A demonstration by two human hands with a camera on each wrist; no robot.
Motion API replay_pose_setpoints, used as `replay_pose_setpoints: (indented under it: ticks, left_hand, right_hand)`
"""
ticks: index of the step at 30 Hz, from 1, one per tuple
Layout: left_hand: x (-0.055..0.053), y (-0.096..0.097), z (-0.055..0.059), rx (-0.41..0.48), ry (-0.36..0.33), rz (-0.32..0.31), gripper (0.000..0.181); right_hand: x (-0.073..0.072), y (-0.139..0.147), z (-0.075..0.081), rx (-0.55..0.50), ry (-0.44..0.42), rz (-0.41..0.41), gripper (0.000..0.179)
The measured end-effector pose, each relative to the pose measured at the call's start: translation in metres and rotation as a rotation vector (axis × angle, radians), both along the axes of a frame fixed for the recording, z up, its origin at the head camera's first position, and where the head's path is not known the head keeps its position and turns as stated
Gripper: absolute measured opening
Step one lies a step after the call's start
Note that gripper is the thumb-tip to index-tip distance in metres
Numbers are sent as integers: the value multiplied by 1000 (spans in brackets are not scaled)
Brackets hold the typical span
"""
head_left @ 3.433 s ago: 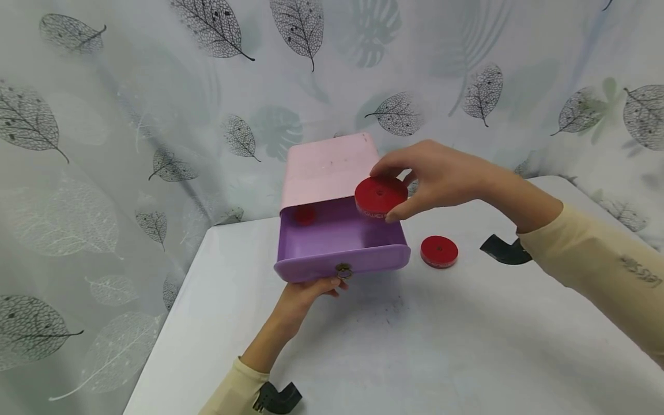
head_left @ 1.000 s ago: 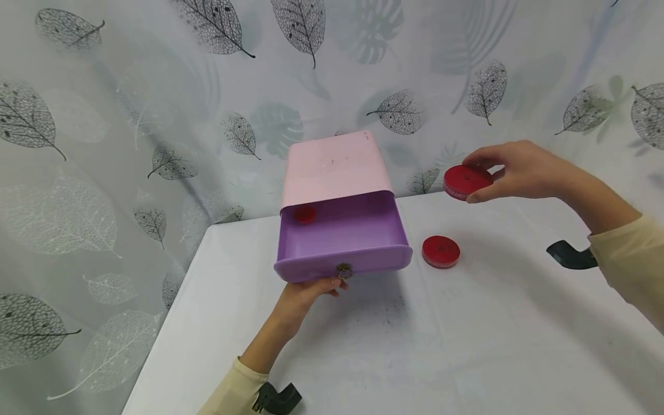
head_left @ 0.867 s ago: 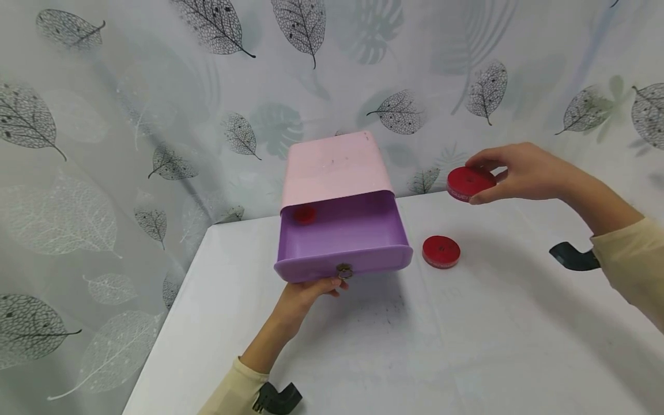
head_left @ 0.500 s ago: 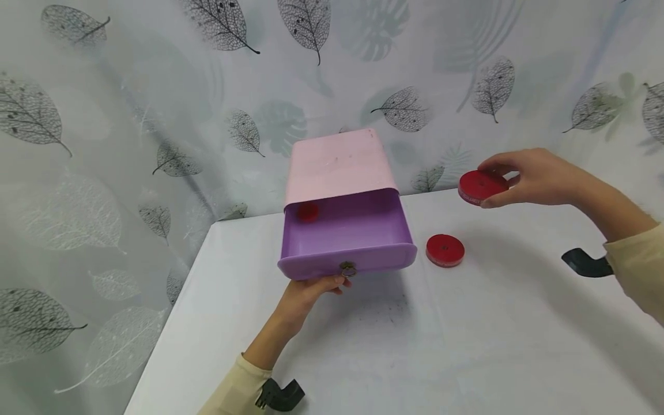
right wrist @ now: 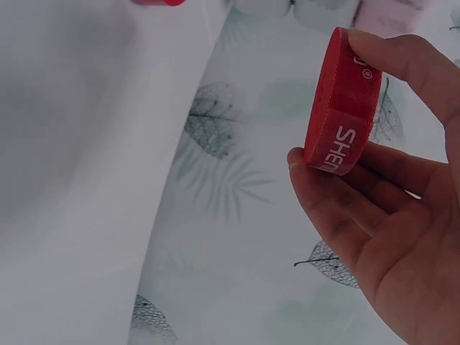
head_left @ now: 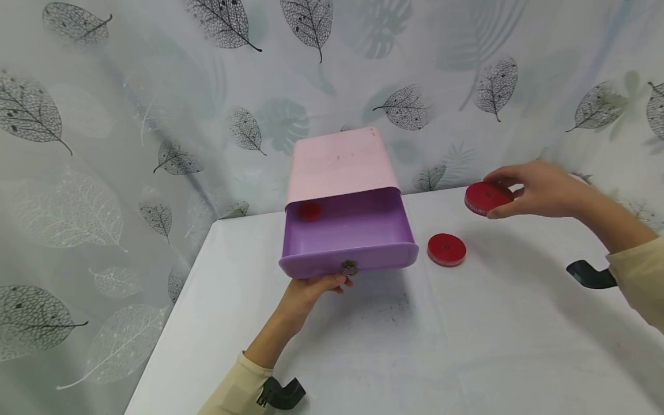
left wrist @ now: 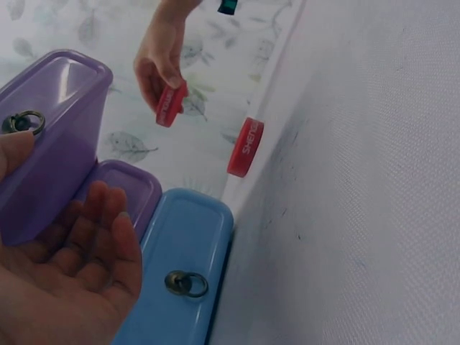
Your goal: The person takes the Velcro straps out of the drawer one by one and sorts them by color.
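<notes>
A purple drawer (head_left: 347,259) stands pulled out of a pink cabinet (head_left: 339,164), with a small red object (head_left: 309,211) at its back left. My left hand (head_left: 306,297) is under the drawer's front, palm up, thumb (left wrist: 16,149) on the front beside the ring pull (head_left: 350,267) and fingers bent below. To the right, my right hand (head_left: 544,190) holds a roll of red ribbon (head_left: 487,197) above the table, pinched between thumb and fingers. White lettering on its side shows in the right wrist view. A second red ribbon roll (head_left: 446,249) lies on the table right of the drawer.
Below the open drawer, the left wrist view shows another purple drawer front (left wrist: 129,183) and a blue one (left wrist: 183,251) with a ring pull. A white table (head_left: 384,357) carries everything. A leaf-patterned curtain (head_left: 207,115) hangs behind and at the left.
From over the drawer, my right hand has carried the ribbon roll off to the right, then lowered it slightly. My left hand stays at the drawer front. The head view has shifted a little.
</notes>
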State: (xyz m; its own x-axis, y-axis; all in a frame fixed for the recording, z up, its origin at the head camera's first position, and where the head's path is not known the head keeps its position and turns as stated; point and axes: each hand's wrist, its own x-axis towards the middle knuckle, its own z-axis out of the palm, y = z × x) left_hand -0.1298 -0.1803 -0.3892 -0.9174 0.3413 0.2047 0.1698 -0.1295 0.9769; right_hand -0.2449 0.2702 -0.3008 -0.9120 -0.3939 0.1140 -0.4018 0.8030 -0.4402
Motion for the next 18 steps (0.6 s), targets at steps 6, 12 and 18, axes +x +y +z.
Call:
replay_pose_setpoints:
  ticks: [6,12,18]
  left_hand:
    - [-1,0,0,-10,0,2,46]
    - [1,0,0,-11,-6,9,49]
    - [1,1,-1,-6,-6,8,50]
  right_hand:
    - [0,2,-15,-30,-25,-2,74]
    - [0,4,-29,-33,-54,-9,75]
    - [1,4,-43,-16,-65,0,74]
